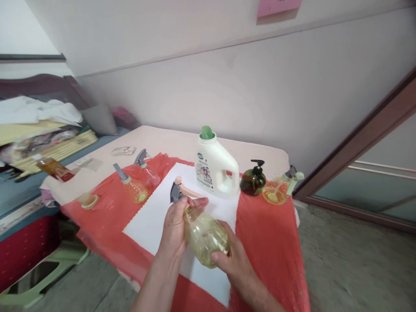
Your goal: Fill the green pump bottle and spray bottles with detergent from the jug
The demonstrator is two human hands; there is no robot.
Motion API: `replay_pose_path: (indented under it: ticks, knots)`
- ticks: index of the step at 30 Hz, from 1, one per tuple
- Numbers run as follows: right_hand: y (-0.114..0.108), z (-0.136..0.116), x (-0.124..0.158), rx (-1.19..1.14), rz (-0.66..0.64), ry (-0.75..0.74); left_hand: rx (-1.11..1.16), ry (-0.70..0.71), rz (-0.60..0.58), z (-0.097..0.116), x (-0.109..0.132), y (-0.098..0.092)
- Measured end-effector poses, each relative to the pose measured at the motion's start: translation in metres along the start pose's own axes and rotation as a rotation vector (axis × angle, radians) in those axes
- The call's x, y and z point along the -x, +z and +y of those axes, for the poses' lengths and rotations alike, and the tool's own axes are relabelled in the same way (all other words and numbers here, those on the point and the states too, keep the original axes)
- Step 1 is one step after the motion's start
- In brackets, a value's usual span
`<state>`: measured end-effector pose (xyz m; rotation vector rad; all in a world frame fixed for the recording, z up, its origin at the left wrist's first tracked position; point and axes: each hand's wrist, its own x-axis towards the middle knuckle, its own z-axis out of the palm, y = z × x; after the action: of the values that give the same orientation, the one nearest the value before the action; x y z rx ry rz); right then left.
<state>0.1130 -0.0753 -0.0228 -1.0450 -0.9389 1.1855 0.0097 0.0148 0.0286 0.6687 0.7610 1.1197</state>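
One yellow-tinted spray bottle (208, 236) tilts above the white sheet (151, 223) on the tabletop (156, 139), left hand (175, 223) closed round its neck, right hand (234, 253) clamped on its rounded body. It looks light, stiff-walled and slick; the narrow neck probably gives the surest hold.

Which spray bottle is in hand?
The yellow-tinted spray bottle, held by the left hand and right hand; the other three stand on the red covering.
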Motion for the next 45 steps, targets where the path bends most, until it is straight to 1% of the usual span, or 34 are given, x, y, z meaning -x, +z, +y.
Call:
replay_pose_path:
  ticks: [2, 5, 7, 8, 10, 11, 13, 15, 18, 22, 25, 28, 31, 35, 37, 40, 45]
  knots:
    - [-0.002, 0.004, 0.001, 0.323, 0.097, -0.142, -0.024, 0.014, 0.035, -0.002, 0.000, 0.000]
    - [-0.008, 0.013, 0.003, 0.869, 0.204, -0.447, -0.035, 0.028, 0.102, -0.005, -0.001, 0.002]
    - [-0.013, 0.017, 0.004, 1.152, 0.243, -0.647, -0.021, 0.021, 0.141, -0.007, -0.001, 0.003]
    - [-0.015, 0.019, 0.005, 1.251, 0.257, -0.721, -0.011, 0.014, 0.156, -0.007, -0.001, 0.003]
    - [-0.017, 0.019, 0.005, 1.371, 0.278, -0.792, 0.002, -0.002, 0.181, -0.008, -0.001, 0.004]
    - [-0.017, 0.018, 0.005, 1.394, 0.276, -0.790, 0.002, -0.005, 0.192, -0.008, -0.001, 0.004]
    - [-0.015, 0.016, 0.005, 1.372, 0.274, -0.736, -0.011, 0.005, 0.212, -0.008, -0.001, 0.004]
    - [-0.010, 0.012, 0.005, 1.268, 0.276, -0.632, -0.034, 0.028, 0.207, -0.008, -0.001, 0.003]
    - [-0.002, 0.007, 0.006, 1.040, 0.278, -0.444, -0.068, 0.067, 0.147, -0.008, -0.002, 0.001]
    - [0.002, -0.002, 0.006, 0.734, 0.235, -0.191, -0.113, 0.117, 0.119, -0.007, -0.002, -0.001]
    - [0.000, -0.008, 0.003, 0.389, 0.150, -0.040, -0.124, 0.106, 0.078, -0.005, -0.001, -0.002]
    - [-0.002, -0.010, -0.002, 0.001, 0.058, 0.063, -0.132, 0.069, 0.025, -0.002, 0.000, -0.002]
    - [-0.002, -0.007, -0.002, -0.332, -0.029, 0.136, -0.166, 0.033, 0.012, 0.001, 0.002, -0.002]
    - [0.003, 0.001, 0.006, -0.712, -0.138, 0.323, -0.213, -0.006, -0.019, 0.004, 0.005, -0.002]
    - [0.006, 0.007, 0.010, -0.835, -0.156, 0.429, -0.212, -0.027, -0.043, 0.005, 0.006, -0.001]
    - [0.010, 0.014, 0.013, -0.967, -0.134, 0.564, -0.206, -0.053, -0.049, 0.006, 0.007, 0.000]
    - [0.014, 0.011, 0.011, -1.081, -0.114, 0.687, -0.186, -0.061, -0.044, 0.004, 0.006, -0.002]
